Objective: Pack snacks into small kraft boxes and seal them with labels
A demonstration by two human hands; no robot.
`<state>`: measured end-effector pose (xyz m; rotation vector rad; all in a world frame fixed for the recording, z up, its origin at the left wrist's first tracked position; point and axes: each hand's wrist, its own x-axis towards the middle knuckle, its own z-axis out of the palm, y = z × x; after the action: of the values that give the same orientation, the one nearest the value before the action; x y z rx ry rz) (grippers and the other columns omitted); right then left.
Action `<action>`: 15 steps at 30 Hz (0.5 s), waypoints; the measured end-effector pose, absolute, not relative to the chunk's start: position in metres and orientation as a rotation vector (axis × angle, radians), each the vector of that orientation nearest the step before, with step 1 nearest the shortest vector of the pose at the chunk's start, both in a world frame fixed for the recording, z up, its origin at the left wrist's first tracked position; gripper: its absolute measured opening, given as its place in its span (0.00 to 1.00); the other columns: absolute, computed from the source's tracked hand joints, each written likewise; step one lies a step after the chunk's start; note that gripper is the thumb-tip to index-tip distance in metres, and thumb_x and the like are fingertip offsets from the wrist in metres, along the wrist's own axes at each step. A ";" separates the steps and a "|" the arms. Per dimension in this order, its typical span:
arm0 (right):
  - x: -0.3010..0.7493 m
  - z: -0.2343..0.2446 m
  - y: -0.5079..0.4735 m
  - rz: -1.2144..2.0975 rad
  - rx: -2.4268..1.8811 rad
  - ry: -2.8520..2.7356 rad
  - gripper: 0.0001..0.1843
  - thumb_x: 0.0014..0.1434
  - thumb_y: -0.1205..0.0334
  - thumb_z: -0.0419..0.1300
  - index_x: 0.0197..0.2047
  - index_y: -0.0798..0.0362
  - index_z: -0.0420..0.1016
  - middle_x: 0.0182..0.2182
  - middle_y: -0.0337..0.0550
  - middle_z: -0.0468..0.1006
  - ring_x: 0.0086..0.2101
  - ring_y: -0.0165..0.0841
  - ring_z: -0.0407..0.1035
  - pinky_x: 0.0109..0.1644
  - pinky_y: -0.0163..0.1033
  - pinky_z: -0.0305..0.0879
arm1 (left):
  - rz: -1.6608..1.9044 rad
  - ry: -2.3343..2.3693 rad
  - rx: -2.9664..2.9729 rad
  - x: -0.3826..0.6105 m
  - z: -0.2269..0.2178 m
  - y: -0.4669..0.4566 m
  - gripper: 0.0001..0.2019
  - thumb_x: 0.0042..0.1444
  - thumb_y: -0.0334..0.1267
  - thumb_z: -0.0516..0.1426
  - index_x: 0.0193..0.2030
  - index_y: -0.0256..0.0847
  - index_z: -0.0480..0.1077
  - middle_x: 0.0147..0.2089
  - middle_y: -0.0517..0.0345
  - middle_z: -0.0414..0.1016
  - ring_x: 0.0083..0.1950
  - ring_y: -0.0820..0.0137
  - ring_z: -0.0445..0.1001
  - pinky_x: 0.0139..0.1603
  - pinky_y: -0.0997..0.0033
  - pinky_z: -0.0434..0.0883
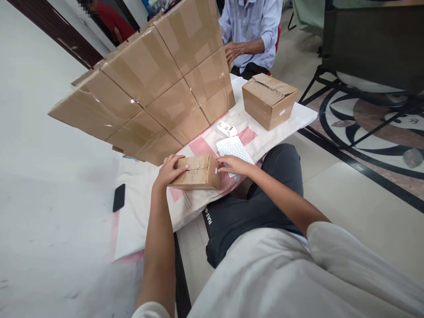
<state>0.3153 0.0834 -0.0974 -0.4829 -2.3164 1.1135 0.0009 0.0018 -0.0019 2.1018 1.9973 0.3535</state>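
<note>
A small cardboard box (200,180) lies on the cloth-covered table in front of me. My left hand (168,171) grips its left end, with the thumb on the top face and the fingers over the far edge. At the box's right end, my right hand (233,165) has bent fingers at a small white sticker (216,171) on the end face. A white sheet with rows of blue-outlined labels (238,148) lies just beyond my right hand, partly under it. Behind the sheet sits a small white object with a printed label (226,129).
A wall of stacked, taped cardboard boxes (172,84) rises at the table's far left. Another box (268,100) with a white sticker stands at the far right. A black phone (119,198) lies at left. A person in a light blue shirt (251,26) sits opposite.
</note>
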 end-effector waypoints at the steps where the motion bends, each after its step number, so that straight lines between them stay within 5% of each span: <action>1: 0.315 -0.098 0.079 1.097 -0.529 -2.302 0.19 0.61 0.50 0.67 0.48 0.56 0.77 0.42 0.49 0.80 0.42 0.41 0.73 0.47 0.41 0.63 | 0.359 1.989 2.104 0.000 -0.002 0.002 0.27 0.58 0.62 0.57 0.59 0.50 0.71 0.59 0.54 0.71 0.60 0.54 0.65 0.62 0.52 0.63; 4: 0.311 -0.095 0.058 1.069 -0.613 -2.258 0.44 0.51 0.45 0.74 0.65 0.56 0.67 0.56 0.58 0.75 0.52 0.48 0.71 0.55 0.48 0.66 | 0.392 1.942 2.099 -0.001 -0.001 0.001 0.26 0.59 0.61 0.56 0.58 0.49 0.71 0.58 0.53 0.71 0.59 0.55 0.66 0.63 0.53 0.63; 8: 0.295 -0.089 0.008 0.980 -0.651 -2.186 0.79 0.35 0.37 0.78 0.77 0.60 0.40 0.69 0.69 0.56 0.67 0.57 0.55 0.69 0.57 0.56 | 0.419 1.882 2.114 0.002 -0.001 0.001 0.25 0.59 0.60 0.55 0.57 0.48 0.72 0.58 0.53 0.73 0.58 0.56 0.68 0.62 0.54 0.65; 12: 0.278 -0.086 -0.033 0.756 -0.689 -2.018 0.70 0.42 0.43 0.76 0.76 0.60 0.45 0.68 0.69 0.52 0.69 0.57 0.48 0.72 0.59 0.50 | 0.547 1.883 2.097 0.001 -0.003 0.001 0.24 0.55 0.57 0.60 0.54 0.46 0.74 0.54 0.53 0.77 0.55 0.58 0.72 0.59 0.56 0.69; 15: 0.282 -0.081 -0.037 0.703 -0.667 -1.999 0.55 0.44 0.47 0.75 0.71 0.54 0.60 0.66 0.63 0.53 0.67 0.55 0.51 0.70 0.58 0.54 | 1.194 2.050 1.883 -0.008 -0.012 -0.003 0.20 0.54 0.53 0.59 0.47 0.43 0.72 0.48 0.53 0.77 0.50 0.62 0.75 0.53 0.61 0.74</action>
<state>0.2820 -0.0373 -0.0810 -0.6673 -1.9992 0.7032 -0.0081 -0.0027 -0.0117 1.8834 2.0499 1.1937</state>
